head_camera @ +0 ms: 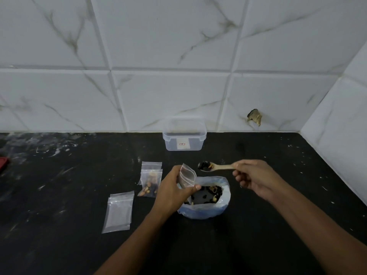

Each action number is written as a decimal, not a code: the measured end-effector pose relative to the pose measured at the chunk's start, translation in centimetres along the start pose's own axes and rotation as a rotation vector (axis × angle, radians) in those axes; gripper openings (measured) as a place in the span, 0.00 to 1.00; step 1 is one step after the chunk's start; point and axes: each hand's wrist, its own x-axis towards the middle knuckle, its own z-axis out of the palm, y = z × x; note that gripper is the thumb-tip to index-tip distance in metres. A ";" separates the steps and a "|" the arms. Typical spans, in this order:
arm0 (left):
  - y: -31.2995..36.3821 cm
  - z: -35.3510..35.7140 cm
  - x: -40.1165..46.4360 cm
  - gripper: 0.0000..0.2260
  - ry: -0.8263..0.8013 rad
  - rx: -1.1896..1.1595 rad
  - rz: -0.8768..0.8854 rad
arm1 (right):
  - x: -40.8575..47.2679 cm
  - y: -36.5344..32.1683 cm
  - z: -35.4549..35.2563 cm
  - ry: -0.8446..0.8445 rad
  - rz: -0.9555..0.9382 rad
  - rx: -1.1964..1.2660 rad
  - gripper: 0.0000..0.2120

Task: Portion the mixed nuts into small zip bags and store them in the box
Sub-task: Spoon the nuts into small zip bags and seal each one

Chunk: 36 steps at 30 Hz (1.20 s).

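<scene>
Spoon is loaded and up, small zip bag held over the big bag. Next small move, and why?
Probably tip the spoon into the small zip bag. The right hand holds it level, its bowl full of nuts, just right of the bag's mouth; the left hand pinches that bag over the big nut bag, so spills should fall back in.

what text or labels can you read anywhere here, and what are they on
Nothing here can be read.
White sticker with a small red mark on the front of the clear plastic box: print is too small and blurred to make out.
Small zip bags, filled, empty and the one held by the left hand: no print visible.
Wooden spoon in the right hand: no markings visible.
</scene>
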 end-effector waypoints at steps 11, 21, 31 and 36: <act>0.8 1.7 1.4 0.22 0.023 0.042 -0.008 | -2.7 -0.7 2.9 0.121 -0.622 -0.623 0.07; 0.8 1.9 1.1 0.22 0.022 -0.064 0.023 | -3.5 2.9 5.1 0.114 -1.236 -1.133 0.07; -0.6 0.3 0.1 0.21 0.042 -0.110 -0.002 | -1.3 2.4 1.8 0.350 -0.889 -0.694 0.05; -0.6 -1.3 -1.0 0.19 -0.050 -0.145 -0.048 | 2.4 8.1 1.4 0.232 -0.480 -0.828 0.08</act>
